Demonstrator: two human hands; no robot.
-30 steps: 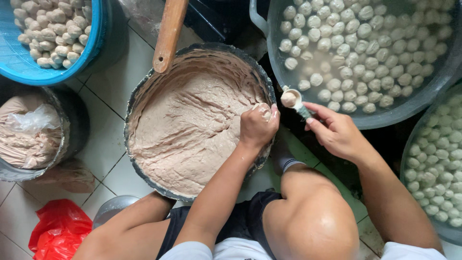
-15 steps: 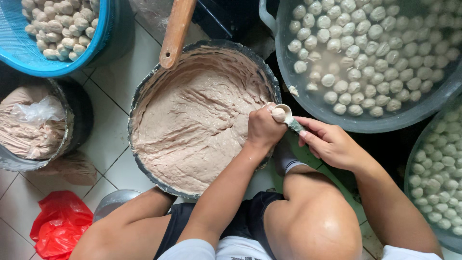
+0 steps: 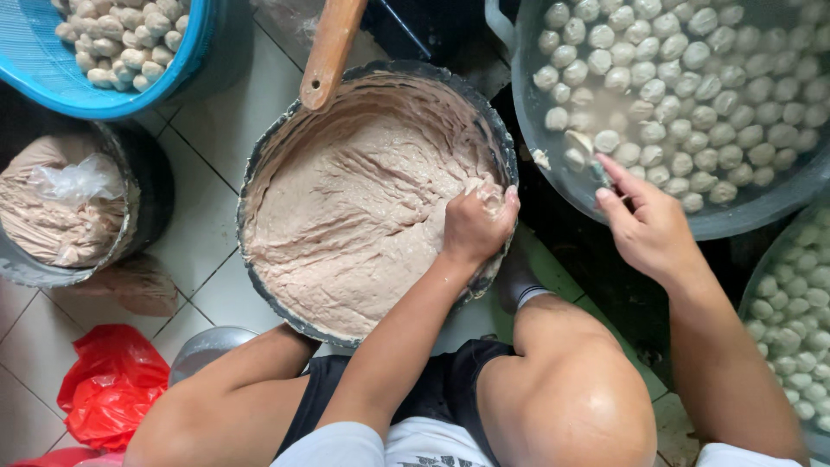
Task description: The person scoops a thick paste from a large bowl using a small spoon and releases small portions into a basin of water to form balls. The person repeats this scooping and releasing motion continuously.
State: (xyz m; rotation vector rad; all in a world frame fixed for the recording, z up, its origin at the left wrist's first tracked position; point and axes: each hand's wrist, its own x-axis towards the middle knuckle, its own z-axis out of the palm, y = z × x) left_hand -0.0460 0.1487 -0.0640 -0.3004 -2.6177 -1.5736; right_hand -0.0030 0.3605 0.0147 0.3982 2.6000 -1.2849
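A person crouched over a round metal basin (image 3: 259,173) of pinkish-grey meat paste (image 3: 363,207) works it bare-handed, seen from above. The left hand (image 3: 474,227) sits at the basin's right rim, fingers curled shut into a fist around a squeeze of paste, a small lump bulging out at the top betw. thumb & forefinger. The right hand (image 3: 648,227) is off the basin's right side, over the near edge of a big grey tub of water (image 3: 527,130) packed w/ pale, smooth, round balls (image 3: 692,95); it pinches a small spoon (image 3: 596,169), bowl end pointing up & left toward the tub, handle running back into the hand. A soft, irregular ball (image 3: 577,143) floats just past the spoon tip.

The key relation: the lump atop the fist lies left of the spoon, well within reach, the dark gap betw. basin & tub separating them; the right hand is the nearer one to both tub & lump. The spoon's long axis runs diagonally.

The paste looks wet, sticky, ridged w/ drag marks. A wooden paddle handle (image 3: 330,47) leans in at the basin's top rim. Up-left of the basin, a blue tub (image 3: 112,99) of rougher beige balls; left of it, a dark bucket (image 3: 147,186) holding paste & clear plastic; down-left, a red plastic bag (image 3: 108,380) on white floor tiles (image 3: 207,251). A second container of balls (image 3: 791,346) sits far right of the basin.
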